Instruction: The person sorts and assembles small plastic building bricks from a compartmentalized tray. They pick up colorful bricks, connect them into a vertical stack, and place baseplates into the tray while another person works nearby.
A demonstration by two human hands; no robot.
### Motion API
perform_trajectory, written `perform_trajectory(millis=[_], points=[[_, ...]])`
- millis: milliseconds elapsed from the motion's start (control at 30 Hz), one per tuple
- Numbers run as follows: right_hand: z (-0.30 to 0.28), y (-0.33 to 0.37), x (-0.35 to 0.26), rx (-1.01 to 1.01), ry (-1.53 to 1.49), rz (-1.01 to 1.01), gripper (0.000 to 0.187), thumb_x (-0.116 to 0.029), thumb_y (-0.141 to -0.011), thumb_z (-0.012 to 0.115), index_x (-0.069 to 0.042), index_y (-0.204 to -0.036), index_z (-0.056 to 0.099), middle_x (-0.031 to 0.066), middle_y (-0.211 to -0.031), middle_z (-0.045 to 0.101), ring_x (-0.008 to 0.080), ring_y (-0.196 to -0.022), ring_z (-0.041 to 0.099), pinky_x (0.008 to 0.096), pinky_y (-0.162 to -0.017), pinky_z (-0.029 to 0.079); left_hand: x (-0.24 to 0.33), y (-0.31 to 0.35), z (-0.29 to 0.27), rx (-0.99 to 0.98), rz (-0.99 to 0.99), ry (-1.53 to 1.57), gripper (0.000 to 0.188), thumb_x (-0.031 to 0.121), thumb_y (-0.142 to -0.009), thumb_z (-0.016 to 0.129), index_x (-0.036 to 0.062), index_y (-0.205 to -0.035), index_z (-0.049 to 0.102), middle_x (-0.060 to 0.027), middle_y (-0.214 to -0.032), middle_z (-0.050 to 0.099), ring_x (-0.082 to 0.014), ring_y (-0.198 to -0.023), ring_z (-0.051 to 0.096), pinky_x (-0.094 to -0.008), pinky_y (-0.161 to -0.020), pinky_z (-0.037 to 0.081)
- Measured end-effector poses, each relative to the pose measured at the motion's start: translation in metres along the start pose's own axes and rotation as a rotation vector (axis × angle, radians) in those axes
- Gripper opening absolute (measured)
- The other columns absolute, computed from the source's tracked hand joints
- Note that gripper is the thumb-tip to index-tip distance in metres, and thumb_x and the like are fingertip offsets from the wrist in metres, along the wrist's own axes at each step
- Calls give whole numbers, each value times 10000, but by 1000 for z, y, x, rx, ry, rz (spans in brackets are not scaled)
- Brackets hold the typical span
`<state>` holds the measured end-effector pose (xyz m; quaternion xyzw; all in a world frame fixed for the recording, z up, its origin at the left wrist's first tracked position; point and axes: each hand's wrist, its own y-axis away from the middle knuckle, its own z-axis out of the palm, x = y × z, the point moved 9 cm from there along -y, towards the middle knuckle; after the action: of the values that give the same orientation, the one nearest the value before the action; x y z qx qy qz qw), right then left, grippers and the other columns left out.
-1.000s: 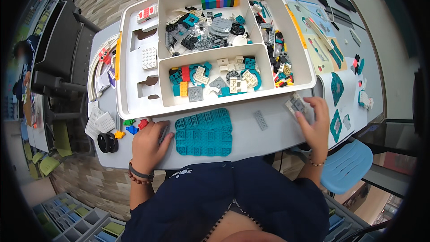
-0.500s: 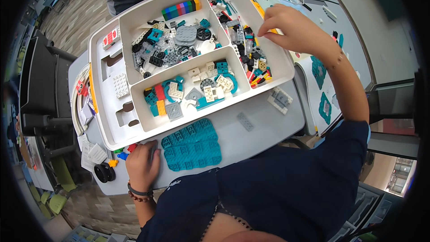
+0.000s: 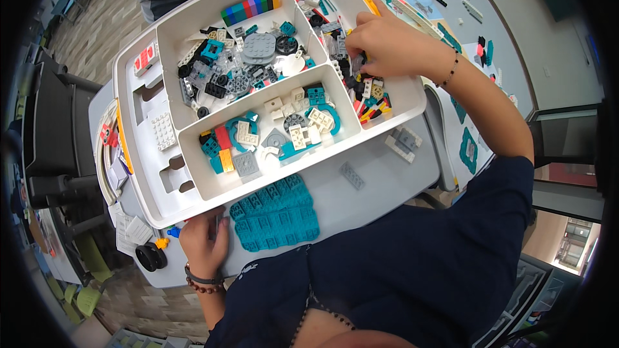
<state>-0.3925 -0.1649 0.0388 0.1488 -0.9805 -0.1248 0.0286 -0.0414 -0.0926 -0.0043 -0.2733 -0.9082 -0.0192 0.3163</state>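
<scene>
My right hand (image 3: 382, 44) reaches into the right compartment of a white sorting tray (image 3: 271, 194). Its fingers are curled down among small bricks (image 3: 374, 98) in black, red, yellow and grey; what the fingertips pinch, if anything, is hidden. At the tray's near rim is my left hand (image 3: 204, 240), with its thumb showing and its other fingers mostly hidden by the rim. Just right of it on the table lie teal studded plates (image 3: 276, 214), side by side.
White, teal and grey bricks (image 3: 298, 134) fill the front compartment. Grey round plates (image 3: 260, 48) and wheels lie behind. A grey plate (image 3: 352, 175) and a white-grey assembly (image 3: 403, 144) rest before the tray. Black wheels (image 3: 151, 255) stand at left; an open booklet (image 3: 461, 134) lies right.
My right hand has come down from above the tray's right edge into the small bricks. The tray's near-left corner now covers red and green pieces by my left hand.
</scene>
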Motion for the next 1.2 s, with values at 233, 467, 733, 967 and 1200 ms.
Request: perform_trajectory(millis=[233,467,733,967,1200], points=[[-32,3,5,272,-104,-49,213,-70,-660,643,-125,-857,585,15,-867,605,204,-909,552,536,-1088,177,1,-1,-1,28,-1,8,182,31,-724,635,31,-905,618,-50,-569,484,-133,-455,403,-267,-455,315],[-23,-15,12,267,-162,-67,372,-118,-680,642,-107,-1049,598,54,-871,568,217,-910,562,515,-1081,192,1,-3,-6,26,-27,9,171,49,-711,661,45,-880,638,-47,-564,506,-152,-480,467,-273,-474,358],[-12,-23,-7,234,-35,-75,178,-225,-719,648,-65,-791,619,83,-791,577,258,-904,557,532,-1086,184,2,-1,-9,37,-13,34,166,50,-704,669,51,-868,646,-49,-567,503,-167,-480,475,-275,-475,368],[-17,-2,-13,162,-131,-81,197,-190,-669,692,-71,-814,633,73,-799,578,247,-899,555,520,-1099,172,3,-3,-7,36,16,10,163,63,-704,665,49,-865,649,-55,-560,499,-188,-481,484,-292,-481,374],[-52,8,-9,190,-260,-41,198,-148,-719,674,-61,-894,645,72,-829,599,231,-882,571,478,-1068,253,0,-2,-7,29,-23,22,173,72,-701,667,53,-873,657,-54,-576,525,-185,-487,499,-295,-482,383]])
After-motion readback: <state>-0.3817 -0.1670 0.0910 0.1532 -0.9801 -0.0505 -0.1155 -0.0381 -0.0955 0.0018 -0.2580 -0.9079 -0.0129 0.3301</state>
